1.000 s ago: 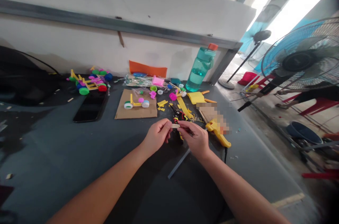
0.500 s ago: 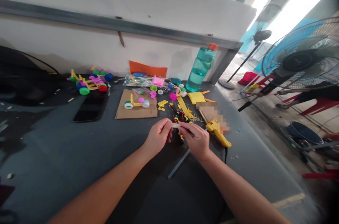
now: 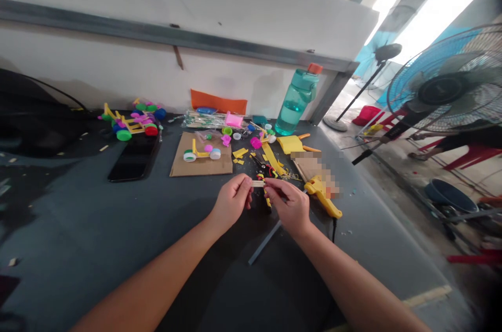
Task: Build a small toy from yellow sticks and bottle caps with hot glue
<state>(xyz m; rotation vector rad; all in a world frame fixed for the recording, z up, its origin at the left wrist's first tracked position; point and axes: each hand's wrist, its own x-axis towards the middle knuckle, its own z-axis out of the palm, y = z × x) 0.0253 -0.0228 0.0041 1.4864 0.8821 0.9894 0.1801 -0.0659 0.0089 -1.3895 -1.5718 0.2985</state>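
Observation:
Between my two hands is a short bundle of pale wooden sticks [image 3: 258, 183], its middle showing and both ends covered by fingers. My left hand [image 3: 232, 200] pinches the left end, my right hand [image 3: 289, 206] the right end. Just beyond them lie scissors [image 3: 270, 171] with dark, red and yellow handles, partly hidden by the fingers. A yellow glue gun [image 3: 324, 197] rests to the right of my right hand, and a clear glue stick [image 3: 264, 243] sticks out below that hand. A small yellow frame with bottle-cap wheels [image 3: 202, 151] stands on a cardboard piece [image 3: 212, 167].
Finished-looking colourful wheeled models [image 3: 133, 120] stand at the back left by a black phone [image 3: 133, 159]. A teal water bottle [image 3: 296, 104] stands against the wall. Yellow paper scraps [image 3: 240, 153] and bottle caps litter the middle back. A large fan [image 3: 439, 91] is at the right.
My left hand has shifted slightly left, and more of the sticks shows between my fingers. My right hand has barely moved.

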